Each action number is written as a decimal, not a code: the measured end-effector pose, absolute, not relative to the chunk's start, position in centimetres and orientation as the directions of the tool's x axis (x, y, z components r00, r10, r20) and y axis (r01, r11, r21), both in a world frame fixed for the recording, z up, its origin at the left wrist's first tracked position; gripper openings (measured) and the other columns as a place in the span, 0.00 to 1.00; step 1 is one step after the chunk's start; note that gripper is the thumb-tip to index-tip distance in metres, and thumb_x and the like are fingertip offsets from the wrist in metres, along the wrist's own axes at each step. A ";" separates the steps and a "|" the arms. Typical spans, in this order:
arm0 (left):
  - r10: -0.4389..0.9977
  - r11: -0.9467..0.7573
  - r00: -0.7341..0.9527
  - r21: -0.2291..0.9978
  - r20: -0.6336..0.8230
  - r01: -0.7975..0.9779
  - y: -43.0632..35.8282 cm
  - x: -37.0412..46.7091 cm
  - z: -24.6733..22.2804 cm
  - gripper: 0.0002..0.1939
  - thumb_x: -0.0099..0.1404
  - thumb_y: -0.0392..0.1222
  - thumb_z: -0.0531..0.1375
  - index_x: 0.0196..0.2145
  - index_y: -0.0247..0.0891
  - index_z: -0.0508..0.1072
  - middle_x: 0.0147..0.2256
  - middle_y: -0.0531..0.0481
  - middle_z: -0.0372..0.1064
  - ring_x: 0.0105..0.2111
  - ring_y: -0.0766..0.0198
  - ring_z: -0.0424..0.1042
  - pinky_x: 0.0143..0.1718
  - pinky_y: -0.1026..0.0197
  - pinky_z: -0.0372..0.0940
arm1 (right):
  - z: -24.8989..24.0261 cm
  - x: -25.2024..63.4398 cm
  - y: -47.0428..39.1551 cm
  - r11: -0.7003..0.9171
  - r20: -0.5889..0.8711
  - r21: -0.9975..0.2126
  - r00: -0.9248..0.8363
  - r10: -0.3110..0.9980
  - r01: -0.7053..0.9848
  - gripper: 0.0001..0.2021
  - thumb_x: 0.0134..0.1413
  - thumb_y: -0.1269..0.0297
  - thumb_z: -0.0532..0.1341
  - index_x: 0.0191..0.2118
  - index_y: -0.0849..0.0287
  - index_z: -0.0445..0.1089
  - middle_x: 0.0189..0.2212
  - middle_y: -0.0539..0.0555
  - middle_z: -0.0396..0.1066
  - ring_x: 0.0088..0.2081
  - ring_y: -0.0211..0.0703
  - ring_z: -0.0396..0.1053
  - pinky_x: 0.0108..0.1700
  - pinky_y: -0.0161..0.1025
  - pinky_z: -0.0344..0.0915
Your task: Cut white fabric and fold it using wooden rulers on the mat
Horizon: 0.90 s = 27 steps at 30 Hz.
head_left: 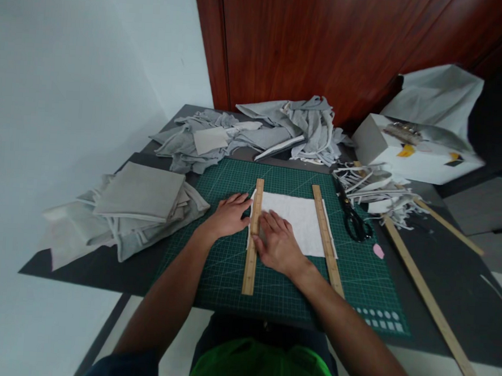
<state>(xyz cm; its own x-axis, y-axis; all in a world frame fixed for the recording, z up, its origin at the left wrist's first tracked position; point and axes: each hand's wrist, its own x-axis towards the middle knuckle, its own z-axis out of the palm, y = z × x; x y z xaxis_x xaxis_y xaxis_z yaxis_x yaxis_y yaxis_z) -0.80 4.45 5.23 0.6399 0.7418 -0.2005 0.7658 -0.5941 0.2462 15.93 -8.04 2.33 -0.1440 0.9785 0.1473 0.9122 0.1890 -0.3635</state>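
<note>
Left hand point(231, 214): mine, palm down, fingers loosely spread, pinching nothing that I can see, fingertips at the outer edge of the left ruler point(249, 270). Right hand point(280, 243): mine, laid flat, fingers close together over the white cloth point(303, 217), thumb at the same ruler; how hard it presses, I cannot tell. White cloth: one piece, flat, lying under my right hand and to the right of my left, a narrow strip showing beyond each ruler; judged light, soft and limp, apt to wrinkle or shift, best held by a flat palm or lifted by two corners. Left ruler: wooden-looking, across the cloth's left side; judged light, stiff, inclined to slide, best pinned along its length. Right ruler point(325, 226): similar, slanting over the cloth's right side, clear of my fingers. Cutting mat point(220, 271): green, gridded, beneath all these. Scissors point(358, 224): black-handled, beyond the right ruler.
</note>
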 end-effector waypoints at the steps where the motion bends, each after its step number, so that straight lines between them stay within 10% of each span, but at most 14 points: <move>1: 0.742 -0.596 0.641 0.244 -0.197 0.765 4.5 -0.8 5.1 0.32 0.73 0.44 0.57 0.73 0.42 0.62 0.76 0.41 0.51 0.76 0.47 0.50 0.72 0.40 0.55 | 2.3 15.8 -8.0 0.184 0.149 -0.363 -0.138 0.979 0.913 0.31 0.72 0.56 0.54 0.71 0.73 0.62 0.73 0.70 0.60 0.75 0.69 0.52 0.72 0.64 0.53; 27: 0.763 -0.586 0.624 0.227 -0.169 0.778 4.8 -0.8 4.3 0.33 0.72 0.44 0.55 0.73 0.41 0.63 0.76 0.41 0.51 0.76 0.46 0.50 0.71 0.37 0.55 | 1.7 16.8 -8.0 0.196 0.170 -0.443 -0.133 0.976 0.875 0.30 0.72 0.58 0.56 0.73 0.63 0.61 0.74 0.65 0.58 0.76 0.67 0.50 0.72 0.71 0.52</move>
